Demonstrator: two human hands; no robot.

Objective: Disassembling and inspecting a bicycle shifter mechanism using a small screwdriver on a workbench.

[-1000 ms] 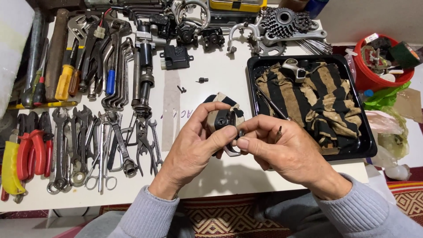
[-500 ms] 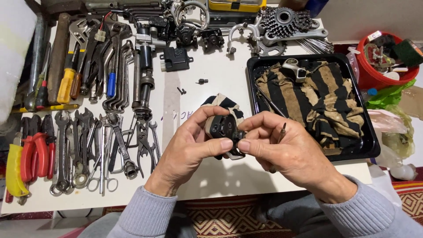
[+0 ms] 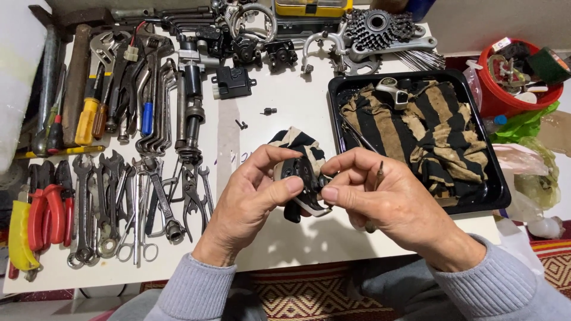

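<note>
Got one black tray (image 3: pixel 498 189), one red bucket (image 3: pixel 489 102), one cassette (image 3: pixel 378 25), two tiny screws (image 3: pixel 241 124) and one striped rag (image 3: pixel 416 128) on my bench.

Two bare hands meet above the middle of the view, forearms in grey sleeves rising from the bottom edge. The left hand (image 3: pixel 253 193) curls inward, thumb and index fingertip pinched toward the right hand (image 3: pixel 386 199) (its fingers likewise bent and pinching), knuckles up, fingertips nearly touching
</note>
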